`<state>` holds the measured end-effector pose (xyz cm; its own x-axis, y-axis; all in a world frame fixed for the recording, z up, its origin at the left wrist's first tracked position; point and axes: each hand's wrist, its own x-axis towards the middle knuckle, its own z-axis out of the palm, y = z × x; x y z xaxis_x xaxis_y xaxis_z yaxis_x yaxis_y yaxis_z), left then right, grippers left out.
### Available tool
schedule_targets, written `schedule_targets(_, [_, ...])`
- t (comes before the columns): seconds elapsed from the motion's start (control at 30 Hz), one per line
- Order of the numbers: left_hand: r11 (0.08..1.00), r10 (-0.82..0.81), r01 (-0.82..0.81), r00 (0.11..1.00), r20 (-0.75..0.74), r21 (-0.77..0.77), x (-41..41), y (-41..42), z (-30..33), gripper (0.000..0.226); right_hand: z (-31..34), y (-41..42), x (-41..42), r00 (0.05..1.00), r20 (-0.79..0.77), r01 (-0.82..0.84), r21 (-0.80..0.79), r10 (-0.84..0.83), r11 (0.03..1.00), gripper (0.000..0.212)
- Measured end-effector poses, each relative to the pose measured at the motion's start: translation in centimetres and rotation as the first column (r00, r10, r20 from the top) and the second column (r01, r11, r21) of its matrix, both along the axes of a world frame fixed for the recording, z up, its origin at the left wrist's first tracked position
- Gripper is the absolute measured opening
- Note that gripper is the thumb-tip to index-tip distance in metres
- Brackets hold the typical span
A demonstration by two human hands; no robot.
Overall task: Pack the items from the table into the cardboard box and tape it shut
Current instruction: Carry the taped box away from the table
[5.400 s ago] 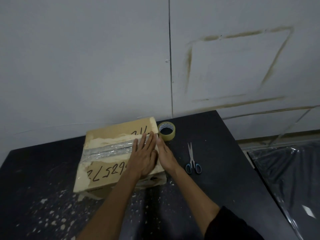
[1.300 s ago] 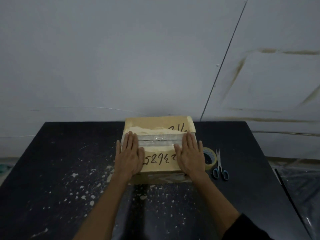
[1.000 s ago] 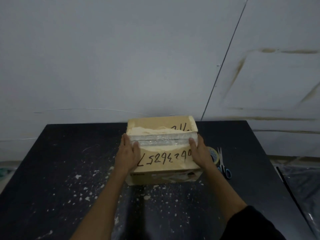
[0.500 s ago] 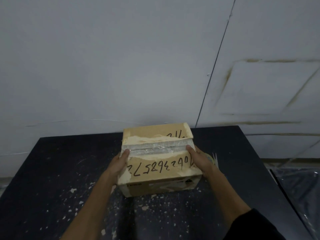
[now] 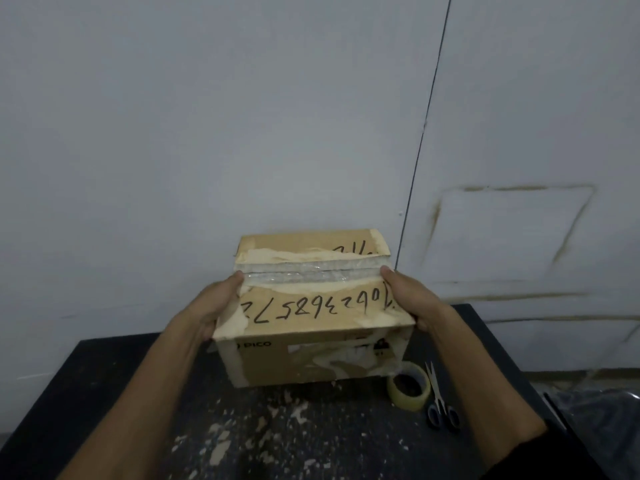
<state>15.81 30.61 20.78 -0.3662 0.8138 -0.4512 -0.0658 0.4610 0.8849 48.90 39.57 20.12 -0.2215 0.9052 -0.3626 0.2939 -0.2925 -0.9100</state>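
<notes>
Both hands have gone from lying flat on the lid, about a second back, to clasping the cardboard box (image 5: 313, 317) by its ends: the left hand (image 5: 211, 308) wraps the left end, the right hand (image 5: 410, 297) the right end, each grip closed on cardboard with a thumb near the seam. Since then the box has come up off the desk (image 5: 242, 438) and now hangs above it, tilted toward the camera. A clear tape strip (image 5: 311, 271) runs the full length of the flap seam, so sealing looks finished. Left behind on the desk are the tape roll (image 5: 409, 385) and, just beside it, the scissors (image 5: 440, 401). No loose items remain visible, so I judge the task is essentially done, with the box being carried off or inspected.
</notes>
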Motion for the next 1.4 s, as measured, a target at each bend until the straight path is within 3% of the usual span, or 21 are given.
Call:
schedule_targets(0.37, [0.987, -0.035, 0.041, 0.998, -0.046, 0.153, -1.3, 0.4, 16.6, 0.039, 15.5, 0.6, -1.6, 0.998, -0.004, 0.056, 0.068, -0.056, 0.996, 0.053])
schedule_targets(0.6, [0.98, -0.024, 0.04, 0.996, -0.084, 0.197, -0.5, -0.9, 22.3, 0.039, 21.9, -0.4, -1.3, 0.997, 0.053, 0.051, 0.183, -0.061, 0.982, 0.055])
schedule_targets(0.87, [0.979, 0.096, -0.071, 0.988, -0.124, 0.193, 0.9, -5.0, 22.7, 0.039, 22.0, -1.1, -1.2, 0.997, 0.069, -0.053, 0.21, 0.039, 0.976, 0.057])
schedule_targets(1.03, [0.953, 0.261, -0.234, 0.957, -0.129, 0.192, -0.7, -10.5, 21.8, 0.041, 21.4, -1.7, -5.3, 0.978, 0.059, -0.207, 0.189, 0.2, 0.96, 0.056])
schedule_targets(1.27, [0.859, 0.502, -0.472, 0.852, -0.148, 0.198, -5.7, -20.3, 21.3, 0.039, 20.8, -5.1, -15.6, 0.898, 0.051, -0.439, 0.178, 0.438, 0.88, 0.055])
schedule_targets(1.4, [0.75, 0.661, -0.635, 0.73, -0.172, 0.186, -9.6, -27.6, 20.6, 0.036, 20.3, -9.1, -23.8, 0.814, 0.068, -0.579, 0.17, 0.576, 0.798, 0.056])
